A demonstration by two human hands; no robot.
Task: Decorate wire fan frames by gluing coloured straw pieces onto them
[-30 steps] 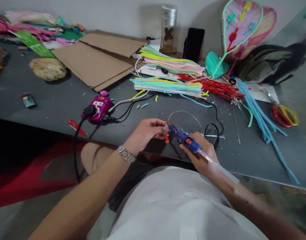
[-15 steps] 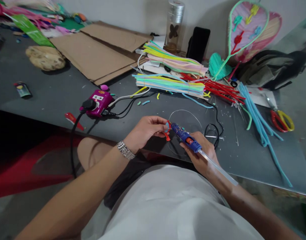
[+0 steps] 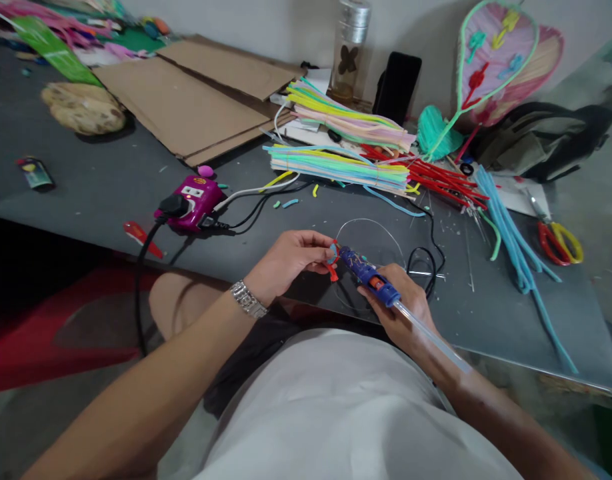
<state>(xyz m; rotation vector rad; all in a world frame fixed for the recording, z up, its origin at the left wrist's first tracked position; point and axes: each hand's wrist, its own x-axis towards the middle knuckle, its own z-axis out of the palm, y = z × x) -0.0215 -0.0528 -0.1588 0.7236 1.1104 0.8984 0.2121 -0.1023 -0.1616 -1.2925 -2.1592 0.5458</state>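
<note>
Between the thumb and fingers of my left hand (image 3: 300,257) is a small red and blue pipe-cleaner piece (image 3: 333,270), its red end hanging down. My right hand (image 3: 403,293) is wrapped round a blue hot glue gun (image 3: 371,277), whose nozzle points left at the piece and is close to it or touching; I cannot tell which. A long clear glue stick (image 3: 433,337) sticks out of the gun's back. Behind the gun a thin wire ring (image 3: 370,220) lies on the table. My fingers hide part of the small piece.
Bundles of coloured pipe cleaners (image 3: 339,165) lie beyond my hands, with blue stems (image 3: 511,233) and scissors (image 3: 559,233) to the right. A purple power adapter (image 3: 193,203) with cords stands left. Cardboard sheets (image 3: 186,100), a bottle (image 3: 351,53) and a phone (image 3: 399,87) are farther back.
The view has shifted slightly, so table items at both sides sit a little farther left. Both hands keep their grips, and the nozzle stays by the small piece.
</note>
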